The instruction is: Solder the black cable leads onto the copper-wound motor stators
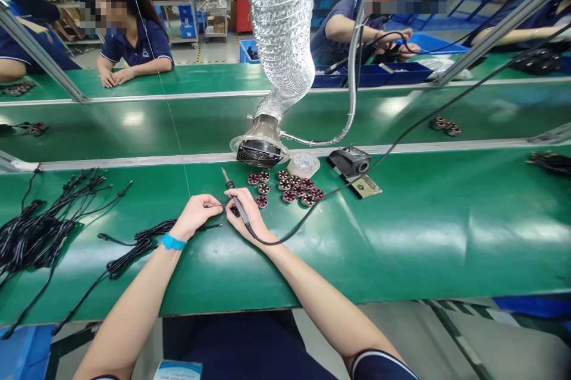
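Note:
My left hand (198, 213) is closed in a pinch over the bench. A thin solder wire (175, 115) hangs from above and runs down to it; the fingertips hide its end. In my right hand (250, 213) lies a soldering iron (238, 206), its tip pointing up and away from me. My right fingertips also touch a small round motor stator (234, 211), partly hidden beneath them. Close to the left wrist, a bundled black cable (138, 247) has one end near the fingers. More stators (288, 196) with red and copper coils stand just beyond my right hand.
A fume extractor (261, 151) hangs over the stators. Behind them are a tape roll (304, 165) and a soldering iron stand (350, 163). Black cables (35, 237) pile up at left. The iron's cord (392, 145) crosses the right side. Co-workers sit across the green bench (423, 237).

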Motion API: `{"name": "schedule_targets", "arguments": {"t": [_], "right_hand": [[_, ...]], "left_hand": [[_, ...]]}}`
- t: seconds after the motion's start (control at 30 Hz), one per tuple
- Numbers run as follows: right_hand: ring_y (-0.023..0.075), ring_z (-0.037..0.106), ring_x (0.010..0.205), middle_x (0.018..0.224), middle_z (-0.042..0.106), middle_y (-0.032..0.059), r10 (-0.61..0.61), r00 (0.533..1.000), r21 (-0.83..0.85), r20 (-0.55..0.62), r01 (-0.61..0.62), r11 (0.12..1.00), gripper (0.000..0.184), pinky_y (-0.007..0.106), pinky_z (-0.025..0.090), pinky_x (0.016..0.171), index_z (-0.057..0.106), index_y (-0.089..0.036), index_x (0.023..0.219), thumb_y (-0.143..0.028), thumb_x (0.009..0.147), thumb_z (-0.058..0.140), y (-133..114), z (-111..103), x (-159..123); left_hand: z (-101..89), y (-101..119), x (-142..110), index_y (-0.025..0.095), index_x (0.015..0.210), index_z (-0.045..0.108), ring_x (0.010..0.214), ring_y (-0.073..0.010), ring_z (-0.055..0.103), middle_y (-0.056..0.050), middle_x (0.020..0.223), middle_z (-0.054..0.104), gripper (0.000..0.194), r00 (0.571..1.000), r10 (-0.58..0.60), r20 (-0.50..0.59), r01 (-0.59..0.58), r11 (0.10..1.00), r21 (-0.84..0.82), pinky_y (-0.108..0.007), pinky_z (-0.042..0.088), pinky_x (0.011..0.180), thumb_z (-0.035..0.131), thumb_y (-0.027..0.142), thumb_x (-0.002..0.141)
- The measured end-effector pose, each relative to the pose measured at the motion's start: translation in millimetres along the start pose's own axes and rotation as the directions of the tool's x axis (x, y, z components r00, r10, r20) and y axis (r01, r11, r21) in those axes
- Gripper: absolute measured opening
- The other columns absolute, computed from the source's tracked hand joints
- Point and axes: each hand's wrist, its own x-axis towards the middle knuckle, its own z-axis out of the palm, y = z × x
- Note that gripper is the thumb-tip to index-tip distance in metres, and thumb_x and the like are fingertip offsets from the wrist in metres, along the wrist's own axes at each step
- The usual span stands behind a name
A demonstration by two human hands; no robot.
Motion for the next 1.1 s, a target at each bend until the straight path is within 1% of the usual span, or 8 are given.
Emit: {"name": "schedule_targets", "arguments": {"t": [0.2,0.37,0.43,0.6,0.77,0.83,0.97,1.1], "right_hand": [[0.0143,0.061,0.084,0.099,0.053,0.0023,0.002,1.0,-0.021,0.011,-0.001,1.0,0.049,0.028,0.055,0.079,0.054,-0.025,0.12,-0.002,0.077,0.052,2,1,0],[0.0136,0.061,0.082,0.098,0.052,0.002,-0.001,1.0,-0.029,0.004,0.001,1.0,0.047,0.028,0.055,0.08,0.054,-0.025,0.119,-0.003,0.078,0.052,4,2,0],[0.0141,0.061,0.083,0.098,0.053,0.0022,0.001,1.0,-0.034,0.003,-0.001,0.999,0.046,0.028,0.054,0.08,0.054,-0.025,0.119,-0.003,0.079,0.052,4,2,0],[0.0163,0.061,0.087,0.096,0.054,0.0024,0.005,1.0,-0.044,0.006,-0.005,0.999,0.048,0.03,0.055,0.082,0.054,-0.025,0.121,-0.003,0.078,0.053,3,1,-1],[0.0171,0.06,0.09,0.098,0.053,0.0029,-0.017,0.999,-0.034,0.029,0.018,0.999,0.052,0.033,0.054,0.086,0.052,-0.024,0.123,-0.002,0.076,0.054,0,-1,-2],[0.0166,0.06,0.089,0.1,0.051,0.0034,-0.027,0.999,-0.024,0.046,0.028,0.999,0.052,0.032,0.055,0.086,0.052,-0.024,0.123,-0.002,0.076,0.054,0,-2,-3],[0.0149,0.061,0.087,0.103,0.05,0.0037,-0.029,0.997,-0.004,0.075,0.03,1.0,0.055,0.031,0.055,0.084,0.05,-0.025,0.125,-0.002,0.076,0.054,0,-3,-3],[0.0138,0.061,0.084,0.104,0.049,0.0032,-0.016,0.997,-0.001,0.07,0.016,1.0,0.055,0.031,0.056,0.083,0.05,-0.026,0.125,-0.001,0.076,0.054,-1,-4,-3]], "left_hand": [[-1.0,3,-1,0.016,0.072,0.072,0.067,-0.0151,0.058,-0.002,0.07,0.071,0.021,0.999,-0.028,0.034,0.028,1.0,0.003,-0.027,0.043,0.069,0.076,0.033,0.061],[-2.0,3,-1,0.015,0.072,0.076,0.067,-0.0159,0.057,-0.003,0.07,0.072,0.029,0.997,-0.007,0.079,-0.001,0.995,0.104,-0.028,0.041,0.068,0.068,0.043,0.073],[-1.6,4,-2,0.015,0.071,0.076,0.066,-0.0159,0.057,-0.004,0.069,0.071,0.032,0.997,0.005,0.077,-0.015,0.992,0.125,-0.027,0.04,0.066,0.065,0.045,0.075],[-1.6,11,-4,0.015,0.072,0.076,0.062,-0.0151,0.055,-0.004,0.069,0.071,0.028,0.998,-0.021,0.059,0.013,0.992,0.126,-0.026,0.037,0.059,0.068,0.041,0.071],[-9.9,16,-5,0.015,0.079,0.076,0.054,-0.0116,0.047,-0.001,0.064,0.065,0.031,0.992,-0.046,0.117,0.031,0.992,0.123,-0.025,0.033,0.052,0.069,0.044,0.072],[-13.3,14,-4,0.015,0.078,0.075,0.055,-0.0118,0.048,-0.001,0.066,0.066,0.032,0.99,-0.031,0.137,0.01,0.989,0.15,-0.025,0.034,0.054,0.072,0.045,0.07],[-14.6,6,-1,0.015,0.074,0.074,0.064,-0.0144,0.054,-0.003,0.07,0.069,0.029,0.99,0.022,0.142,-0.046,0.984,0.171,-0.026,0.039,0.062,0.073,0.043,0.069],[-11.1,2,0,0.014,0.075,0.074,0.064,-0.0154,0.056,-0.003,0.069,0.069,0.029,0.992,0.023,0.125,-0.045,0.984,0.171,-0.026,0.039,0.062,0.073,0.042,0.07]]}}
